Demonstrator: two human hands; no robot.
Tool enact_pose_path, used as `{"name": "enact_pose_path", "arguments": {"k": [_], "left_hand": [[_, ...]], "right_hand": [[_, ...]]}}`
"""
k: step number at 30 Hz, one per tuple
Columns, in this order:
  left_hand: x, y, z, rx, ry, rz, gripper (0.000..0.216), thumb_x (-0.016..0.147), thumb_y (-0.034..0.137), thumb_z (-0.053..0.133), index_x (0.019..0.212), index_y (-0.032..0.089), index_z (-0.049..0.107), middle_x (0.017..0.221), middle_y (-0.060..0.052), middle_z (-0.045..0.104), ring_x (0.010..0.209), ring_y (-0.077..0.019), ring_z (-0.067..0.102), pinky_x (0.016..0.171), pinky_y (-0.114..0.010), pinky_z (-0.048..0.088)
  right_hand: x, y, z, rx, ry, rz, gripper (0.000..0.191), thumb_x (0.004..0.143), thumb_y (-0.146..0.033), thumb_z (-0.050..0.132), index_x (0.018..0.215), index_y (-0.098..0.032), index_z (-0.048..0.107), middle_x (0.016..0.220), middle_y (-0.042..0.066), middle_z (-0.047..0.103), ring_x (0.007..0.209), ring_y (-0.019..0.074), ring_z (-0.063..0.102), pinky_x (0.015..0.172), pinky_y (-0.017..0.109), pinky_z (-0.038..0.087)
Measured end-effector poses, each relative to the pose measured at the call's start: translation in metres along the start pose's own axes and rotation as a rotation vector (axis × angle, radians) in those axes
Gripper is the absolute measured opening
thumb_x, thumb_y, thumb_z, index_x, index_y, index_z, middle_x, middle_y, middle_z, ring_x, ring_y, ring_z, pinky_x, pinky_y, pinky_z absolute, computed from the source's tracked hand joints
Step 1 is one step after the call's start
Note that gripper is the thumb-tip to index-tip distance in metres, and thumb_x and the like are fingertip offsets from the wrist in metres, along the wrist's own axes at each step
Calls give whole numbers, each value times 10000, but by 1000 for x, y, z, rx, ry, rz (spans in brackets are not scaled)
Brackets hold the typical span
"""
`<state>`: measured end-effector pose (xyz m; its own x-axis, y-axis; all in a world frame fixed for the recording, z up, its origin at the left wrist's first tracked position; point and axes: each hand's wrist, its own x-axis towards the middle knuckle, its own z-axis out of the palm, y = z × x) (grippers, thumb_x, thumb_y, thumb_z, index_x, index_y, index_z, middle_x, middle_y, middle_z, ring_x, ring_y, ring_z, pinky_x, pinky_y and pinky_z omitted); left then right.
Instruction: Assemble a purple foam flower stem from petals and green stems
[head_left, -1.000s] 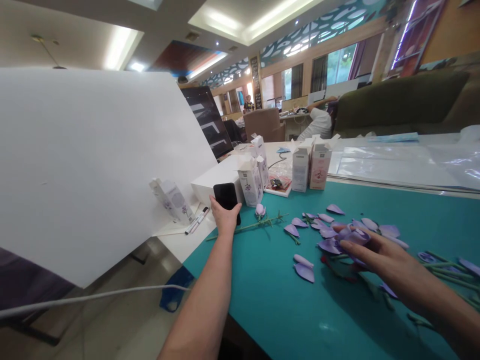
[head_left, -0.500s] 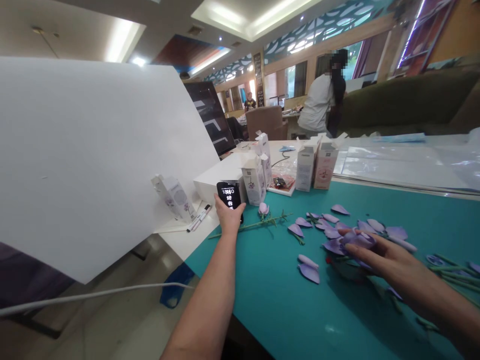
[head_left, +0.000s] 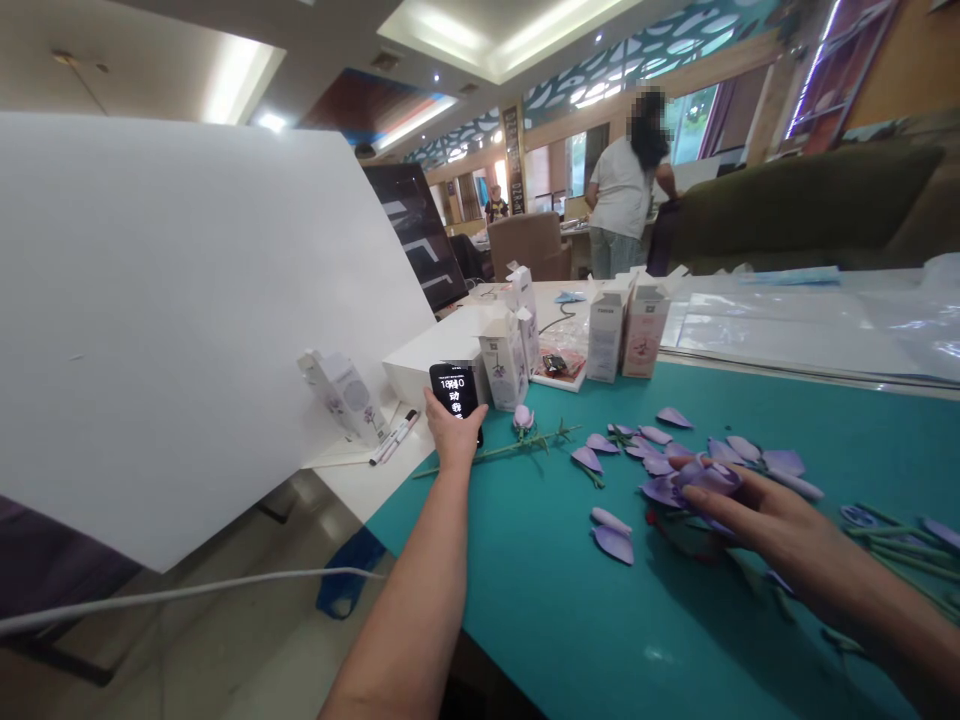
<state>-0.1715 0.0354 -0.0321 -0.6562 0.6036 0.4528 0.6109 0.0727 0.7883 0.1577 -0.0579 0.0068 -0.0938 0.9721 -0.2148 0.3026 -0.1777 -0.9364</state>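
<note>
Left hand [head_left: 454,440]: gripping a black smartphone [head_left: 453,384] with lit screen, in front of a white box [head_left: 431,348]. Right hand [head_left: 769,502]: pinching a purple flower [head_left: 709,477] between thumb and fingers, over the teal mat [head_left: 540,590] (loose petals [head_left: 615,544] lie nearby). A green stem [head_left: 504,451] lies on the mat, passing behind the left wrist

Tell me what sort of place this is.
Probably a shared office or craft studio: lilac petals lie scattered on a teal mat, printed cartons with open tops stand along its far side, and a brown armchair and another person show beyond.
</note>
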Motion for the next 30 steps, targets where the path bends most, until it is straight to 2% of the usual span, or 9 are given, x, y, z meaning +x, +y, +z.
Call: {"name": "enact_pose_path", "arguments": {"k": [5, 7, 9, 11, 14, 17, 19, 22, 30], "left_hand": [[-3, 19, -14, -24, 147, 73, 756, 766, 301, 618, 1394, 99, 250, 1448, -194, 309, 1383, -257, 237, 1141, -379, 196], [-12, 35, -19, -112, 179, 196, 572, 786, 269, 583, 1310, 138, 394, 1358, -161, 424, 1302, -241, 363, 1095, -356, 282], [-30, 55, -21, -230, -20, 245, 324, 812, 270, 541, 1124, 185, 550, 1187, -108, 556, 1146, -224, 503, 990, -338, 392], [-54, 76, -18, -384, -381, 183, 217, 823, 309, 532, 986, 183, 600, 983, -68, 631, 942, -195, 585, 865, -314, 456], [-92, 103, -9, -554, -931, 39, 259, 842, 374, 515, 954, 156, 599, 880, -59, 651, 784, -155, 601, 739, -278, 460], [-119, 122, 0, -594, -1203, -108, 395, 835, 508, 502, 1002, 158, 579, 973, -76, 639, 768, -141, 604, 635, -240, 423], [-129, 130, 4, -632, -1315, -181, 490, 792, 590, 521, 1036, 168, 564, 1008, -77, 619, 770, -142, 601, 600, -231, 414], [-136, 139, 10, -708, -1392, -251, 586, 712, 641, 591, 1064, 175, 549, 1009, -66, 597, 763, -138, 579, 583, -229, 425], [-147, 153, 24, -835, -1387, -471, 454, 613, 414, 785, 939, 160, 597, 946, -50, 625, 786, -141, 586, 649, -250, 467]], "right_hand": [[0, -2, -1, -3, 14, -10, 609, 674, -614, 623, 1143, -226, 607, 977, 70, 702, 997, 299, 609, 692, 324, 540], [0, -2, -2, -25, 24, -35, 584, 671, -594, 636, 1116, -216, 624, 949, 71, 707, 968, 296, 619, 683, 321, 543], [1, -2, -3, -55, 44, -70, 560, 663, -566, 650, 1092, -207, 636, 917, 74, 710, 923, 293, 633, 671, 325, 546], [3, 0, -4, -85, 77, -120, 549, 662, -549, 650, 1082, -196, 640, 888, 80, 708, 859, 290, 646, 636, 334, 544], [7, 5, -4, -111, 117, -263, 489, 688, -512, 634, 1060, -194, 642, 883, 77, 699, 801, 269, 646, 642, 339, 534], [12, 12, -4, -147, 166, -410, 441, 725, -468, 605, 1065, -189, 628, 958, 86, 681, 849, 257, 634, 741, 359, 518], [14, 15, -6, -216, 212, -495, 432, 754, -429, 581, 1109, -186, 611, 1024, 96, 659, 913, 261, 620, 806, 383, 496], [15, 16, -9, -350, 261, -601, 416, 781, -367, 560, 1164, -208, 593, 1027, 86, 642, 926, 257, 612, 812, 392, 485], [18, 17, -12, -534, 389, -681, 396, 800, -275, 527, 1184, -192, 577, 1081, 116, 628, 988, 264, 600, 835, 397, 479]]}}
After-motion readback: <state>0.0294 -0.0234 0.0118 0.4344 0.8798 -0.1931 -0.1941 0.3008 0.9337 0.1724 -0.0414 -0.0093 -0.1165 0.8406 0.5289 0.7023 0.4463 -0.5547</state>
